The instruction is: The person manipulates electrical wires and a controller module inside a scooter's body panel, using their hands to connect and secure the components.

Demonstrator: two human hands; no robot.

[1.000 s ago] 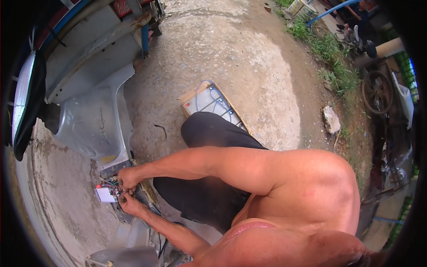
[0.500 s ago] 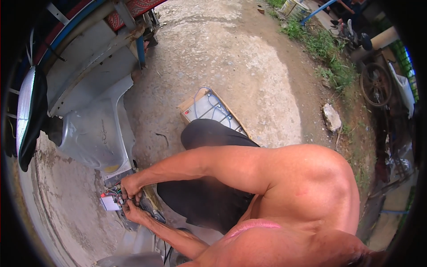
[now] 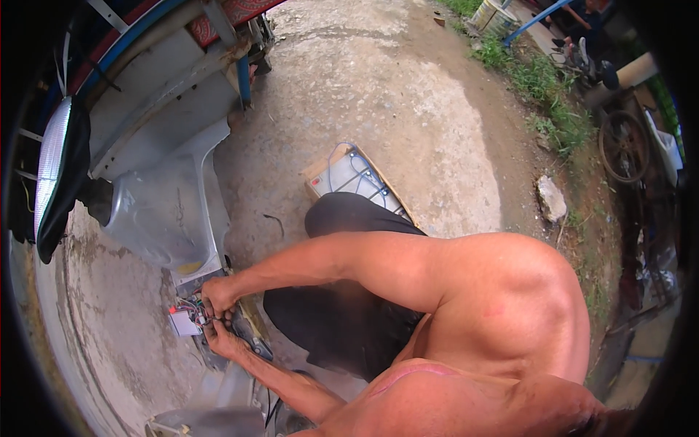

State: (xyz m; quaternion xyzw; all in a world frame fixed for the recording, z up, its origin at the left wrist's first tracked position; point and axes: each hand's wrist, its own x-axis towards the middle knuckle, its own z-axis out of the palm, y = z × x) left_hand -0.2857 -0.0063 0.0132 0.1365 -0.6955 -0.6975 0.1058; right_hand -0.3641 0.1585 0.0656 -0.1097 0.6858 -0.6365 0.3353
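My right hand (image 3: 219, 294) reaches in from above and my left hand (image 3: 224, 341) from below, so that they meet over a bundle of thin coloured wires (image 3: 194, 306). Both hands are closed, fingertips pinched together on the wires; which strands they grip is too small to tell. Against the bundle lies a pale box-shaped electrical unit (image 3: 184, 323) with a small red part at its corner. Unit and wires sit on the narrow, dirty frame of a vehicle, just behind a grey plastic panel (image 3: 164, 211).
An open carton (image 3: 313, 175) with grey blocks and blue wire stands beyond my dark-clad knee (image 3: 349, 215). To the left hangs a round headlamp (image 3: 52, 175). On the right are a pale rock (image 3: 552, 199), grass (image 3: 542, 80) and an old wheel (image 3: 624, 146). A person sits far off at the upper right.
The whole view has shifted slightly to the right. Both hands stay together at the wires, with only small finger movement.
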